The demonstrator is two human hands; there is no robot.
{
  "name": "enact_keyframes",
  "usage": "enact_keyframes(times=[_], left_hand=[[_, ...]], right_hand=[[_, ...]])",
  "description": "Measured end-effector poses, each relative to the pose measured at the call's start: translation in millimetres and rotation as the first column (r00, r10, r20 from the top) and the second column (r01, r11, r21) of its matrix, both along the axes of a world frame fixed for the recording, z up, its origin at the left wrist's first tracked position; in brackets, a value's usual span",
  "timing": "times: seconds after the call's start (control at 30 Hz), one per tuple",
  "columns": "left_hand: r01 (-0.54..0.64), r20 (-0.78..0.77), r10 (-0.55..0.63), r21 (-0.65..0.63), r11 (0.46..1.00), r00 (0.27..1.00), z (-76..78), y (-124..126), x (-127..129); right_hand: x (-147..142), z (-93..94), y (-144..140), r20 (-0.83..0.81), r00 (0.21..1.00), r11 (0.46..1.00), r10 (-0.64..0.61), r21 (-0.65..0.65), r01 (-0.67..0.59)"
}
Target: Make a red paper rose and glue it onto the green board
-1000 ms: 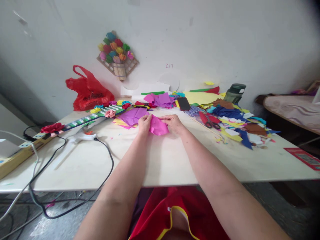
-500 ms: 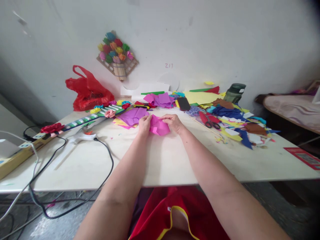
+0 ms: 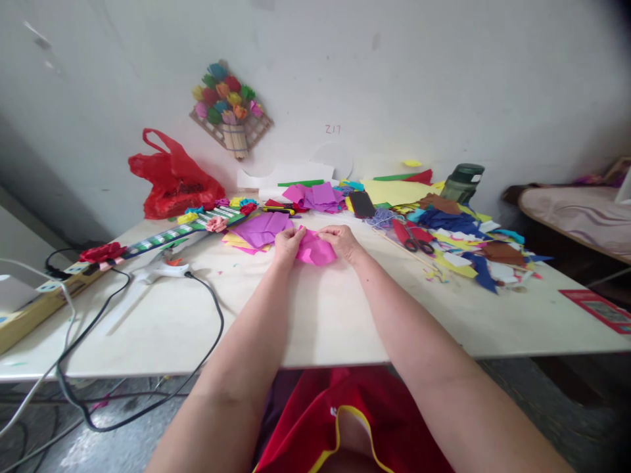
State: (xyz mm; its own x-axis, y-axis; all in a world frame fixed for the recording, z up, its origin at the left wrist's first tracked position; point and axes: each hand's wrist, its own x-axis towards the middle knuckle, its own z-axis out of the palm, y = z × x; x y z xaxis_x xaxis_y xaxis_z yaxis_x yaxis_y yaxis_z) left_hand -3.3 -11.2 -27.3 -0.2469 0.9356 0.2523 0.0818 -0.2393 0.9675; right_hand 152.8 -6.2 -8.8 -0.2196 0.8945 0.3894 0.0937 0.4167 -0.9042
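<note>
We are folding a pink paper sheet (image 3: 315,250) at the centre of the frame, on the table (image 3: 320,315). Our left hand (image 3: 286,244) pinches its left edge while our right hand (image 3: 344,240) presses and grips its upper right corner. We judge the fold half-made; next we need the edges aligned before creasing.

Pink paper (image 3: 315,249) more bunched between hands

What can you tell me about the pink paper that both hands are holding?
The pink paper is a thin magenta sheet, creased and partly folded. It lies low on the pale table, in front of a purple sheet. The left hand pinches its left edge and the right hand grips its upper right edge, so part of it is hidden.
</note>
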Motion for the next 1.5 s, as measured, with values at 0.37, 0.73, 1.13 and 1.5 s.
enact_keyframes(times=[0.37,0.73,1.13,1.5], left_hand=[[0.066,-0.045,-0.062,0.092,0.994,0.997,4.8,-4.3,4.6],[0.06,-0.193,-0.04,0.096,0.994,0.98,5.5,-4.2,5.4],[0.012,-0.101,-0.004,0.081,0.997,0.995,1.2,1.9,0.2],[0.033,-0.157,-0.018,0.091,0.995,0.987,0.0,2.6,1.4]], right_hand=[[2.8,-2.0,1.5,-0.043,0.999,0.984,-0.034,-0.179,0.026],[1.3,-4.2,0.8,-0.052,0.999,0.974,-0.003,-0.224,-0.009],[-2.1,-5.9,5.4,0.118,0.992,0.994,0.037,0.096,-0.048],[-10.4,-17.7,13.3,0.127,0.992,0.987,-0.018,0.161,-0.003]])
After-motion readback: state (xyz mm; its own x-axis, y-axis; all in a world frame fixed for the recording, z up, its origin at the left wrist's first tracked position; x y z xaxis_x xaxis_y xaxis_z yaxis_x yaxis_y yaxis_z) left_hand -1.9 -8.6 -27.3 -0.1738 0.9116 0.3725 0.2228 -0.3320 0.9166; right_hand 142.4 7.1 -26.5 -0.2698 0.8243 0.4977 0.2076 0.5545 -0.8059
